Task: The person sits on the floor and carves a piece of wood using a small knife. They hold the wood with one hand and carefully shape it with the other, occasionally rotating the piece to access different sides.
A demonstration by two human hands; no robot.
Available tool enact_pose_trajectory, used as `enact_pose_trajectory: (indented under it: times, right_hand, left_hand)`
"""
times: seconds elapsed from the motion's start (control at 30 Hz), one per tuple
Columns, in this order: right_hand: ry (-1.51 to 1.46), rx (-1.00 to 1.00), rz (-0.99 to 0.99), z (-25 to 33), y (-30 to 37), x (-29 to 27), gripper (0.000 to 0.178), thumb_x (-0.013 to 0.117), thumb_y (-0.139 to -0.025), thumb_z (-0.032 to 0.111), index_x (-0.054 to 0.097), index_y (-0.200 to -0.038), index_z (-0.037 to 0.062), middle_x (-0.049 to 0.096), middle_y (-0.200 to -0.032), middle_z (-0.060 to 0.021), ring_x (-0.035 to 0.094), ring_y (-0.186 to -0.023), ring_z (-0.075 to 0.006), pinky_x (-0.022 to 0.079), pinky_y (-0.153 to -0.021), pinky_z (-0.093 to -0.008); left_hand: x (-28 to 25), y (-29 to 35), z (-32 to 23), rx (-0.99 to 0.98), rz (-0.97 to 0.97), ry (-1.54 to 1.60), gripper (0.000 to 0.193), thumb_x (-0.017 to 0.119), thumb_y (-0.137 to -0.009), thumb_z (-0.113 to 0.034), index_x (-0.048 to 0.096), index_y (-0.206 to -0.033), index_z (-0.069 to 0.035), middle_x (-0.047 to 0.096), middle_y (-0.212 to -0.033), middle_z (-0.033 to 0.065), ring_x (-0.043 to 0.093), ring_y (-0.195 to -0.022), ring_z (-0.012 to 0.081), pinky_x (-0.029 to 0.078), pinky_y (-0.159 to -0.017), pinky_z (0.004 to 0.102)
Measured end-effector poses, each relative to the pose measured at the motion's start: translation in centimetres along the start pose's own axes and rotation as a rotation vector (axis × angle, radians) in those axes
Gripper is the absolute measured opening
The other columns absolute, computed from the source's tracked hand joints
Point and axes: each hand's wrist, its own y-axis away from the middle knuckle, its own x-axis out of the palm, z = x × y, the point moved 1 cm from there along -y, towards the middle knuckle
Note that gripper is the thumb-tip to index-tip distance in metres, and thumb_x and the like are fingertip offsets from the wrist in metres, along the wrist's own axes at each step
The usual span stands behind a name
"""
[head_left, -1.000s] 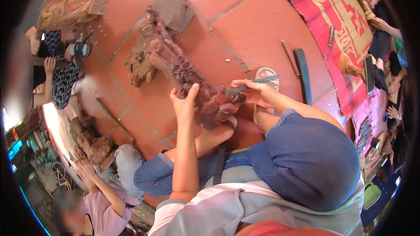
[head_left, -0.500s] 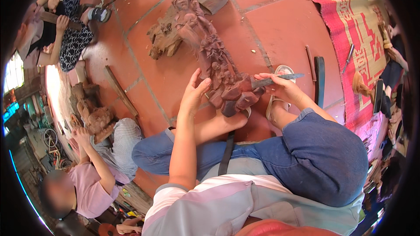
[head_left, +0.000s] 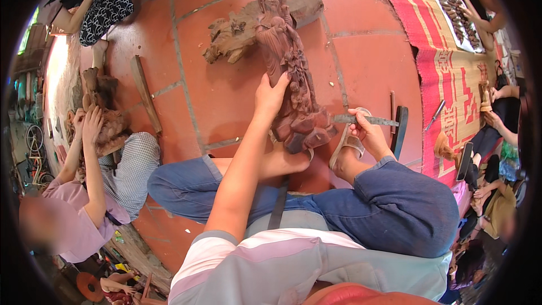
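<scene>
A reddish-brown carved wooden statue (head_left: 289, 73) of a bearded figure leans away from me, its rocky base (head_left: 305, 130) near my feet. My left hand (head_left: 270, 96) grips the statue's left side at mid-height, thumb showing and the other fingers partly hidden behind it. In my right hand (head_left: 366, 127) is a flat grey file (head_left: 381, 121), pinched near its middle. The file lies roughly level, its left end close to the base's right side; I cannot tell whether they touch.
Beneath the statue's upper part lies a rough wood block (head_left: 240, 31) on the red tiles. To the right are a dark curved bar (head_left: 400, 130), a thin rod (head_left: 393, 110), a screwdriver (head_left: 435, 114) and a red-and-straw mat (head_left: 446, 79). A co-worker (head_left: 84, 203) sits at left beside a carving (head_left: 110, 130).
My left hand has moved up from the statue's lower left side to grip its middle. My right hand has turned the file and shifted it slightly down. The whole view has shifted too.
</scene>
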Motion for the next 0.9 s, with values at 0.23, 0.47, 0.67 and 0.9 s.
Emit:
enact_pose_trajectory:
  times: [0.23,0.47,0.67,0.9]
  right_hand:
    - [0.151,-0.09,-0.093,2.4,0.8,1.4,0.033,0.064,-0.09,0.012,0.055,-0.12,0.0022,0.061,-0.095,-0.0051,0.061,-0.087,-0.0111,0.053,-0.077,-0.0215]
    - [0.321,-0.235,-0.073,5.2,0.8,3.3,0.032,0.065,-0.087,0.007,0.055,-0.118,0.0002,0.062,-0.102,-0.0088,0.064,-0.089,-0.0143,0.055,-0.079,-0.026]
    - [0.705,-0.419,0.032,11.6,3.0,7.3,0.023,0.063,-0.088,0.006,0.058,-0.109,-0.0013,0.066,-0.09,-0.0081,0.064,-0.083,-0.0149,0.052,-0.074,-0.0268]
    - [1.001,-0.613,0.14,20.5,7.6,13.9,0.014,0.062,-0.089,0.004,0.063,-0.103,0.0013,0.063,-0.091,-0.0018,0.06,-0.087,-0.0095,0.048,-0.077,-0.0241]
  left_hand:
    - [-0.6,1.6,-1.5,0.022,0.082,0.019,0.074,0.061,-0.083,-0.044,0.042,-0.133,0.007,0.057,-0.122,0.0274,0.054,-0.117,0.0358,0.041,-0.098,0.0374]
    - [-0.5,1.0,-0.6,-0.006,-0.016,-0.191,0.083,0.056,-0.082,-0.051,0.038,-0.135,0.01,0.051,-0.126,0.0321,0.05,-0.122,0.0384,0.038,-0.102,0.0389]
    - [-0.9,1.2,-1.0,0.041,-0.069,-0.203,0.074,0.053,-0.084,-0.051,0.045,-0.132,0.006,0.054,-0.124,0.0292,0.051,-0.118,0.0403,0.04,-0.099,0.0412]
    - [-3.1,6.4,4.9,0.112,0.049,-0.162,0.054,0.058,-0.085,-0.036,0.054,-0.126,-0.002,0.057,-0.12,0.023,0.055,-0.112,0.0362,0.043,-0.096,0.0396]
